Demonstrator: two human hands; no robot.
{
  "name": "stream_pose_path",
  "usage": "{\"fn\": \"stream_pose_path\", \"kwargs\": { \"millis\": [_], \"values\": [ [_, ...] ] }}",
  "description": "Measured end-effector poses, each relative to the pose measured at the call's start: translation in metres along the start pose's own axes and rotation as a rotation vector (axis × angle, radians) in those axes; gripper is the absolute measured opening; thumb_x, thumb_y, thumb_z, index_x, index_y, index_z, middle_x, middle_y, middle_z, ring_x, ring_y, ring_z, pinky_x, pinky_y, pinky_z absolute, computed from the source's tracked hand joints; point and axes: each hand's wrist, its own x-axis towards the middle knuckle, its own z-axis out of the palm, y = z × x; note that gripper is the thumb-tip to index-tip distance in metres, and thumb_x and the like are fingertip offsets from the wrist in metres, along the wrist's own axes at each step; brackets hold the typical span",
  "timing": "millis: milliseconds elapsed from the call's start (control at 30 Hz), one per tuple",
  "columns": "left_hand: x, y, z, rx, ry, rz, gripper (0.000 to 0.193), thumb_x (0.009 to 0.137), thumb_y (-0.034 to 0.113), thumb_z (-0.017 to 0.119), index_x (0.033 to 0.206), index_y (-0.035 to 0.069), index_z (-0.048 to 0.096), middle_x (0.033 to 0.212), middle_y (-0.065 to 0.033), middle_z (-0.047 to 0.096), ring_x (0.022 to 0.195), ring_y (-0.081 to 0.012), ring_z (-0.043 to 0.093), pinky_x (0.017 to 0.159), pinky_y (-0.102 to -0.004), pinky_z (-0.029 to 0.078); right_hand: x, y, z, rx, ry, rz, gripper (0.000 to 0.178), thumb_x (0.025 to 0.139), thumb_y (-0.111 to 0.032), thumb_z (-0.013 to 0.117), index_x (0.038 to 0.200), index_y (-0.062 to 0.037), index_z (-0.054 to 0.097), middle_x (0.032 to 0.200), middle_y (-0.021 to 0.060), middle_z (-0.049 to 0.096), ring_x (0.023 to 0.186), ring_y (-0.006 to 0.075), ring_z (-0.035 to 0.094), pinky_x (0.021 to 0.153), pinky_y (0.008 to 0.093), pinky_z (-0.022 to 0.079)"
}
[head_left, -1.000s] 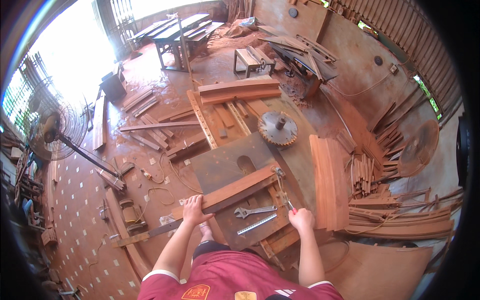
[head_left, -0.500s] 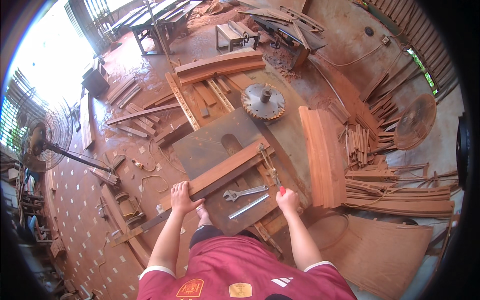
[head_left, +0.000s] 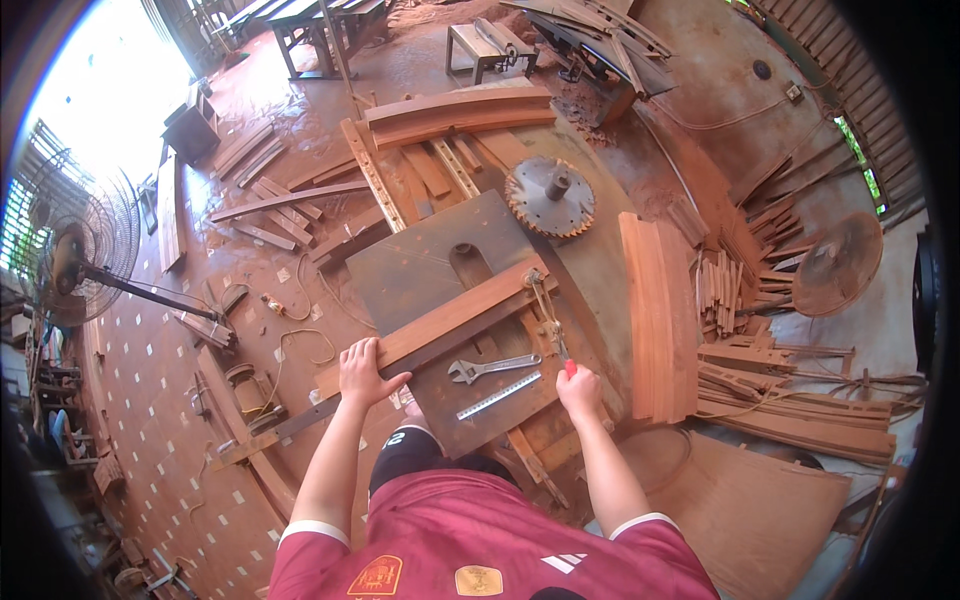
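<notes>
Left hand on the board's end, right hand round a red handle.
Head view: the left hand (head_left: 365,372) lies over the left end of the board (head_left: 450,316), thumb spread; whether its fingers hook underneath, I cannot tell. The right hand (head_left: 578,390) closes round the handle (head_left: 571,368) of a metal clamp (head_left: 546,318). The board lies across a dark, flat plate (head_left: 415,272); it looks stiff, fairly heavy, perhaps dusty-slick, best held near both ends. Straight-edged reddish wood; round, toothed steel blade (head_left: 528,198) beyond.
</notes>
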Motion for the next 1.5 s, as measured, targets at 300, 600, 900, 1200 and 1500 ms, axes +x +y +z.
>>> {"fn": "stream_pose_path", "kwargs": {
  "millis": [300, 600, 900, 1200, 1500],
  "values": [
    [0.046, -0.036, -0.005, -0.010, 0.029, 0.008, 0.088, 0.070, 0.065, 0.086, 0.129, 0.006, 0.056, 0.124, -0.0133, 0.065, 0.125, -0.0304, 0.059, 0.107, -0.0450, 0.040, 0.038, -0.051, 0.007, -0.049, 0.017, 0.014, 0.033, 0.084, -0.033, 0.066, 0.076, -0.0013, 0.074, 0.078, 0.0267, 0.072, 0.078, 0.0469, 0.073, 0.076, 0.0577, 0.059],
    [0.086, -0.063, -0.015, -0.045, -0.013, 0.000, 0.086, 0.071, 0.063, 0.086, 0.127, 0.005, 0.056, 0.124, -0.0131, 0.064, 0.123, -0.0308, 0.059, 0.105, -0.0449, 0.041, 0.066, -0.079, 0.026, -0.064, 0.013, 0.035, 0.034, 0.085, -0.034, 0.066, 0.081, -0.0022, 0.076, 0.081, 0.0267, 0.073, 0.081, 0.0462, 0.074, 0.078, 0.0572, 0.059],
    [0.109, -0.083, -0.016, -0.039, -0.006, 0.008, 0.090, 0.073, 0.065, 0.084, 0.131, 0.003, 0.056, 0.126, -0.0149, 0.064, 0.125, -0.0308, 0.058, 0.106, -0.0451, 0.040, 0.085, -0.107, 0.032, -0.102, 0.018, 0.035, 0.034, 0.085, -0.034, 0.067, 0.079, -0.0021, 0.075, 0.081, 0.0262, 0.073, 0.081, 0.0466, 0.073, 0.077, 0.0566, 0.059],
    [0.129, -0.097, -0.019, -0.069, -0.020, -0.013, 0.090, 0.072, 0.064, 0.085, 0.132, 0.004, 0.055, 0.126, -0.0157, 0.063, 0.125, -0.0323, 0.058, 0.106, -0.0456, 0.041, 0.100, -0.132, 0.033, -0.106, 0.016, 0.046, 0.034, 0.085, -0.035, 0.067, 0.081, -0.0025, 0.076, 0.082, 0.0258, 0.073, 0.082, 0.0463, 0.073, 0.078, 0.0570, 0.058],
    [0.145, -0.108, -0.019, -0.054, 0.012, -0.007, 0.085, 0.071, 0.062, 0.087, 0.126, 0.004, 0.055, 0.118, -0.0126, 0.063, 0.119, -0.0316, 0.059, 0.103, -0.0450, 0.042, 0.114, -0.144, 0.041, -0.128, 0.007, 0.069, 0.034, 0.085, -0.036, 0.067, 0.080, -0.0039, 0.076, 0.083, 0.0253, 0.074, 0.083, 0.0455, 0.074, 0.079, 0.0565, 0.059]
  ]
}}
